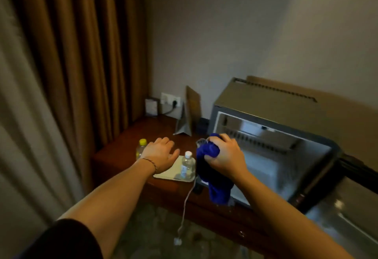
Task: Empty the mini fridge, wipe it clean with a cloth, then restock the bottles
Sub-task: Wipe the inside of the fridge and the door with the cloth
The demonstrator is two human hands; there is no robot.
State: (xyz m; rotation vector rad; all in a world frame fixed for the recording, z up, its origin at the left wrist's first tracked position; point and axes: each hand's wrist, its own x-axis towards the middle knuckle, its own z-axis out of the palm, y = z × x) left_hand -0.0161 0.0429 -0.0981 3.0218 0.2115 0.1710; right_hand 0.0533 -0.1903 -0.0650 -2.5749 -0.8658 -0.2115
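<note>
- Head view: your mini fridge (272, 152) stands open and looks emptied; two bottles (187, 164) wait on the wooden table (114, 156) beside it.
- Your right hand (223, 156) grips the blue cloth (210, 168) at the fridge mouth; your left hand (161, 154) hovers spread above the tray (169, 174).
- I judge wiping is under way, with restocking left.

Blue cloth (208, 156), yellow-capped bottle (141, 148), white-capped bottle (187, 165), brown curtain (81, 54).
</note>
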